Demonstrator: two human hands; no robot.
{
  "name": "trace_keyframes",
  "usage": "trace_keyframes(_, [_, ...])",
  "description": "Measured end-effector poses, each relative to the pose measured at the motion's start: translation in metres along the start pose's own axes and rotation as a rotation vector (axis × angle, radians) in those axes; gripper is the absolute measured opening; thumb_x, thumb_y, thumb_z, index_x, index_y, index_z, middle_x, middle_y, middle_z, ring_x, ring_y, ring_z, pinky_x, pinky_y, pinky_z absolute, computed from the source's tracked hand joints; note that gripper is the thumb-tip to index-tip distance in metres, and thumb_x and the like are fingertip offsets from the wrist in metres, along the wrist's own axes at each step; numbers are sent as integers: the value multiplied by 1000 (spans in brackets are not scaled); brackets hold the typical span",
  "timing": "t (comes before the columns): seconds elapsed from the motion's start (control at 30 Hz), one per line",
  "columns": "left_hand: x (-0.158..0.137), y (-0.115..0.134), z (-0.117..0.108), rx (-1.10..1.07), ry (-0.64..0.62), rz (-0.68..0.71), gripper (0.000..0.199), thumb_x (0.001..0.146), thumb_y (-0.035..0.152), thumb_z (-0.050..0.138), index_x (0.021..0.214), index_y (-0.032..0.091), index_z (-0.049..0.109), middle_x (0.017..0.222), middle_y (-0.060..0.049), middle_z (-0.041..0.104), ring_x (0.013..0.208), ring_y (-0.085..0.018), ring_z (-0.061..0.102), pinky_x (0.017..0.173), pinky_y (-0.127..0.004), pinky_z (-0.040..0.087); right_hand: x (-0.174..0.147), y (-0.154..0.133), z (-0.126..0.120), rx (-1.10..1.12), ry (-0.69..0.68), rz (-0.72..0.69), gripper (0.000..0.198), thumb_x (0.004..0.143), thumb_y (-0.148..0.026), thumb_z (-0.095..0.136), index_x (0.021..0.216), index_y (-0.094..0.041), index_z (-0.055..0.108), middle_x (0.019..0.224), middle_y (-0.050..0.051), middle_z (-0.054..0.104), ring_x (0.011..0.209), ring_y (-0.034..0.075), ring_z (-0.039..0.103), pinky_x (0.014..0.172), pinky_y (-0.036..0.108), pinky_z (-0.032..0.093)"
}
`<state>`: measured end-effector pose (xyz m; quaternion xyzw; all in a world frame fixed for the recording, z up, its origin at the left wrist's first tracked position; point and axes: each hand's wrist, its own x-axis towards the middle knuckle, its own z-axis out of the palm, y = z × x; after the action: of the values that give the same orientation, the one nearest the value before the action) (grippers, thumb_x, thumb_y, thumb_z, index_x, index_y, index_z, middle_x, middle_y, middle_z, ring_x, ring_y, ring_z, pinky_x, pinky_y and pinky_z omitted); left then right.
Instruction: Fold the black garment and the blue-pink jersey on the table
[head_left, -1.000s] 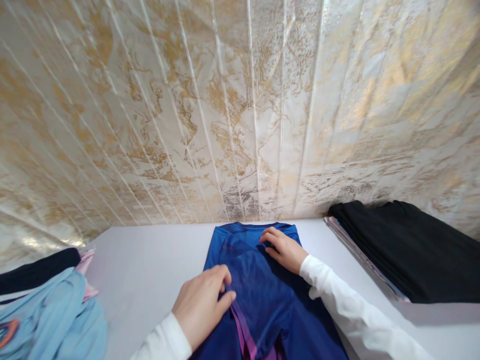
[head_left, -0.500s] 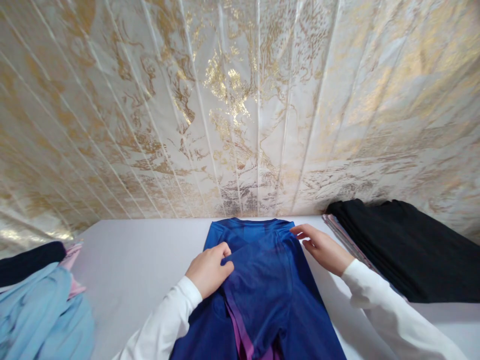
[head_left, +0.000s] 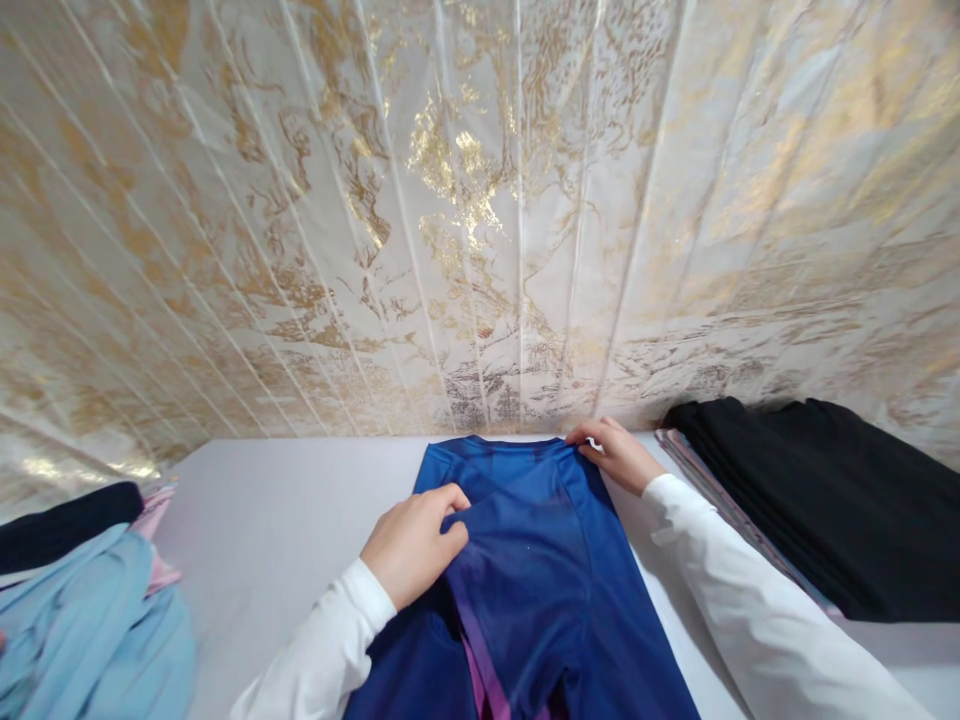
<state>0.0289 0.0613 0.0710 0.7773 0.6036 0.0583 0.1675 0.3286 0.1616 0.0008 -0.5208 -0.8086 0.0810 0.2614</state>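
Note:
A dark blue shirt [head_left: 525, 580] lies on the white table in front of me, its neckline toward the wall. A sleeve is folded over its middle, and a purple band shows along the sleeve's end. My left hand [head_left: 416, 540] pinches that sleeve's cloth between thumb and fingers at the shirt's left side. At the far right shoulder of the shirt, my right hand [head_left: 616, 455] has thumb and fingertips closed on the cloth's edge. The lower end of the shirt runs out of view.
Folded black garments [head_left: 825, 500] are stacked on the right, above thinner pinkish and grey layers. Light blue cloth [head_left: 97, 620], a dark folded piece [head_left: 67, 525] and pink cloth [head_left: 159, 520] lie on the left. Behind the white table [head_left: 277, 520] rises a gold-patterned wall covering [head_left: 465, 220].
My right hand has moved up and left onto the shirt's far right shoulder, and its fingers have closed there. The left hand stays on the sleeve. The cloth near the right shoulder lies smoother.

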Motion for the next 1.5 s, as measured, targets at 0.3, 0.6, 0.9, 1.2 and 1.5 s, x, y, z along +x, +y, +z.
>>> trace_keyframes(0.3, [10, -16, 20, 115, -73, -62, 19, 78, 21, 56, 96, 25, 57, 95, -2, 67, 91, -23, 64, 75, -31, 45, -14, -38, -13, -30, 40, -24, 25, 77, -8, 49, 96, -21, 60, 102, 6, 57, 94, 20, 54, 84, 32, 42])
trace_keyframes(0.6, [-31, 27, 2, -6, -110, 277, 14, 78, 32, 64, 86, 24, 55, 95, 1, 60, 94, -20, 55, 79, -28, 41, -92, -126, -23, 411, -364, -41, 19, 81, -8, 45, 85, -21, 58, 83, 0, 60, 75, 14, 56, 66, 23, 42])
trace_keyframes(0.9, [-44, 41, 23, 121, -263, 360, 10, 81, 23, 57, 72, 21, 59, 80, -1, 63, 84, -21, 58, 84, -33, 42, -126, -162, -2, 252, -304, 30, 10, 71, -20, 56, 76, -22, 48, 80, 1, 57, 75, 18, 50, 67, 29, 39])
trace_keyframes(1.2, [-16, -7, 2, 201, -140, 271, 34, 65, 1, 57, 90, 24, 60, 99, -1, 57, 98, -21, 50, 82, -30, 40, -138, -158, 24, 45, -265, -105, 36, 48, -4, 42, 79, -22, 49, 85, 4, 57, 79, 21, 47, 70, 32, 34])
trace_keyframes(1.5, [3, -29, 6, 150, -113, 272, 11, 74, 14, 66, 80, 24, 67, 94, 0, 60, 96, -20, 53, 84, -27, 40, -138, -159, 19, 93, -267, -158, 29, 65, -2, 44, 84, -23, 52, 84, 1, 60, 79, 20, 47, 70, 31, 32])
